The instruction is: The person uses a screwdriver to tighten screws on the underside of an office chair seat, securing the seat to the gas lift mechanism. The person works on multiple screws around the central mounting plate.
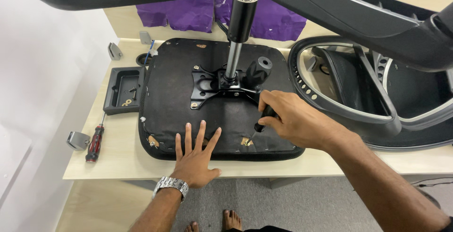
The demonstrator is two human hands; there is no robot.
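seat pan [179,95] lies upside down on the pale tabletop [118,159], near its front edge, underside fabric facing up. chair back frame [358,109] lies to its right on the same tabletop, separate from the seat. the black mounting plate [207,83] sits at the centre of the underside with the gas cylinder [238,29] standing up out of it; a gold-coloured bolt shows at the plate's near-left corner, so i judge the plate at least partly fastened. my right hand [292,118] is closed around a screwdriver handle [266,116], tip down at a gold fitting [246,141] near the seat's front edge. my left hand [196,159] is spread flat, fingers apart, pressing the front edge and holding nothing. a matching fitting [153,141] shows at the front-left corner. a black parts tray [123,90] on the left holds a few loose fasteners, so i judge work remains. a red-handled screwdriver [95,142] lies unused beside the seat.
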